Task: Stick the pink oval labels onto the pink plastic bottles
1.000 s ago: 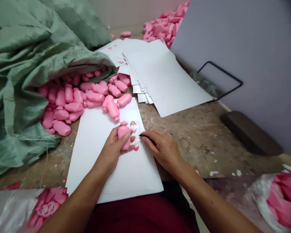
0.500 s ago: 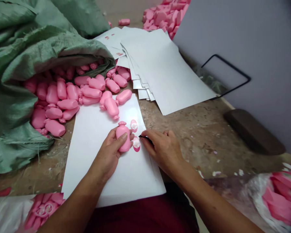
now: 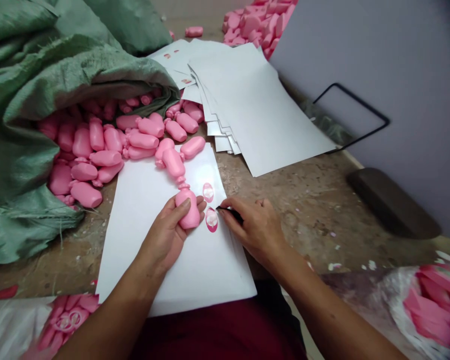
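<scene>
A pink bottle (image 3: pixel 188 210) is gripped in my left hand (image 3: pixel 169 227), its capped end pointing away from me, over white sheets (image 3: pixel 135 250). My right hand (image 3: pixel 253 222) pinches a thin black tool (image 3: pixel 230 213). The tool's tip is at the upper edge of an oval pink-and-white sticker (image 3: pixel 211 220) on the top sheet. A second oval sticker (image 3: pixel 208 192) lies just above it. Loose pink bottles rest at the sheet's far end, one of them (image 3: pixel 173 163) right by the cap of the held bottle.
A green sack (image 3: pixel 18 150) spills pink bottles (image 3: pixel 84 194) on the left. Beyond the sheets is a fanned paper stack (image 3: pixel 243 100). At right stand a grey panel (image 3: pixel 378 60) and a dark block (image 3: pixel 393 202). Plastic bags with pink pieces (image 3: pixel 431 305) sit in both lower corners.
My left hand has shifted slightly left and up with the bottle. My right hand has moved slightly, and the lower sticker's upper edge now looks lifted at the tool tip.
</scene>
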Action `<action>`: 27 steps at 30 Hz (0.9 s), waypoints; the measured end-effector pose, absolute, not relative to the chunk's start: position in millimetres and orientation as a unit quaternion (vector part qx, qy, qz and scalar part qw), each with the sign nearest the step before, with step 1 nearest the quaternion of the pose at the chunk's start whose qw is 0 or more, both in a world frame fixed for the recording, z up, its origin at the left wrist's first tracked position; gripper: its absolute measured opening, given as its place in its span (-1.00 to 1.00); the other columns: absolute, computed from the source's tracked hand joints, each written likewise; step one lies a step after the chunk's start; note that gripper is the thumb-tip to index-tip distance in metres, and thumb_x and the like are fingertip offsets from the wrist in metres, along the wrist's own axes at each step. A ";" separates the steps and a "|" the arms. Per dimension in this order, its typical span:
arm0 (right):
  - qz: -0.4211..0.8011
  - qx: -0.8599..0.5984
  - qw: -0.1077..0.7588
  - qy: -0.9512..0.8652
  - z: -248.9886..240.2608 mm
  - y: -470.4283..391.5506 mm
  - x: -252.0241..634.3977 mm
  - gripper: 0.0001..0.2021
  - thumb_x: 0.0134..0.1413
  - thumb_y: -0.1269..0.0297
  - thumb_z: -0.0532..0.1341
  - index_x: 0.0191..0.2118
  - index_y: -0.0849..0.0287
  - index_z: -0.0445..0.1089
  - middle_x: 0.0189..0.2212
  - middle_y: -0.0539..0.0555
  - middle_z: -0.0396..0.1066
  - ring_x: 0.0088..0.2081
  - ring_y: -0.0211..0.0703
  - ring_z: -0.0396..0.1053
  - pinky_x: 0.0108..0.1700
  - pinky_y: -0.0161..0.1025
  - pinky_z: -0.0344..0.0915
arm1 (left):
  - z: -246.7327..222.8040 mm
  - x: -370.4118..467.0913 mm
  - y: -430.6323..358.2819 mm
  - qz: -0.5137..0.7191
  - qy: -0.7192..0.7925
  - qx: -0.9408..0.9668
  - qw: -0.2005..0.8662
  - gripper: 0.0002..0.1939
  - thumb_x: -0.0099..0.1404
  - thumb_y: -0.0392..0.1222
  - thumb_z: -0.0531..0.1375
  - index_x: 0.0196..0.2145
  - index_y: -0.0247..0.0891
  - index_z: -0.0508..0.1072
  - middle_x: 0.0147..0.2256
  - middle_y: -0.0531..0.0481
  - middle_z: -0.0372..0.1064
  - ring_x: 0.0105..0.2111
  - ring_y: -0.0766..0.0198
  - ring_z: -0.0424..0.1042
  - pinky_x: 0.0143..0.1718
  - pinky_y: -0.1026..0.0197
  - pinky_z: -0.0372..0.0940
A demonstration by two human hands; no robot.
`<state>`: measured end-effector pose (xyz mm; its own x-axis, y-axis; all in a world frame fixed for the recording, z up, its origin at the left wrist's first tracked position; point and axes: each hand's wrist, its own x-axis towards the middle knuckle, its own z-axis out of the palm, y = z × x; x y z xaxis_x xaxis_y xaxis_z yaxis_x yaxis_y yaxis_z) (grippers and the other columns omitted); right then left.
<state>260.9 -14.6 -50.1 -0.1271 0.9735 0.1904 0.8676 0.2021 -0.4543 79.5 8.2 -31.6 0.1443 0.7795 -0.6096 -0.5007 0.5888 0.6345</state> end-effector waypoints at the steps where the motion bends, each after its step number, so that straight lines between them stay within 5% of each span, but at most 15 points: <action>1: 0.101 -0.621 0.219 -0.745 -50.4 -14.6 259.9 -0.84 0.28 0.26 0.14 -0.29 0.10 0.44 -0.38 0.00 0.60 -0.45 -0.16 0.39 -0.26 -0.13 -0.02 | -31.7 78.9 8.2 0.433 0.489 0.137 0.745 -0.75 0.30 -0.27 0.25 -0.05 -0.31 0.46 -0.07 -0.21 0.56 0.01 0.13 0.53 0.14 0.12 0.37; 8: 0.118 -0.650 0.210 -0.721 -54.6 -6.7 254.1 -0.83 0.13 0.17 0.27 -0.42 0.12 0.40 -0.52 0.00 0.51 -0.53 -0.21 0.22 -0.25 -0.12 0.00 | -33.0 77.3 8.9 0.434 0.476 0.135 0.753 -0.77 0.26 -0.31 0.27 -0.10 -0.34 0.49 -0.12 -0.18 0.57 -0.07 0.16 0.56 0.06 0.15 0.41; 14: 0.433 -0.623 0.389 -0.523 -33.6 -11.6 256.0 -0.71 0.03 0.05 0.29 -0.51 0.10 0.29 -0.59 -0.07 0.24 -0.52 -0.25 0.16 -0.45 -0.26 0.06 | -30.8 79.7 7.6 0.441 0.479 0.154 0.743 -0.77 0.25 -0.33 0.27 -0.12 -0.34 0.47 -0.22 -0.13 0.56 -0.17 0.18 0.57 0.06 0.07 0.42; 17: 0.479 -0.590 0.430 -0.487 -22.7 -16.3 257.3 -0.73 0.01 0.04 0.31 -0.47 0.11 0.33 -0.59 -0.10 0.19 -0.53 -0.28 0.13 -0.48 -0.28 0.05 | -28.6 81.6 5.3 0.441 0.478 0.181 0.738 -0.74 0.24 -0.32 0.29 -0.09 -0.29 0.45 -0.20 -0.10 0.55 -0.18 0.17 0.58 0.04 0.04 0.43; 27: 0.098 -0.629 0.223 -0.738 -51.9 -14.2 266.6 -0.83 0.26 0.16 0.22 -0.30 0.10 0.47 -0.34 0.05 0.60 -0.40 -0.11 0.41 -0.24 -0.12 0.06 | -30.2 79.4 6.2 0.454 0.479 0.160 0.734 -0.75 0.24 -0.31 0.27 -0.10 -0.30 0.43 -0.19 -0.14 0.54 -0.16 0.14 0.57 0.02 0.02 0.45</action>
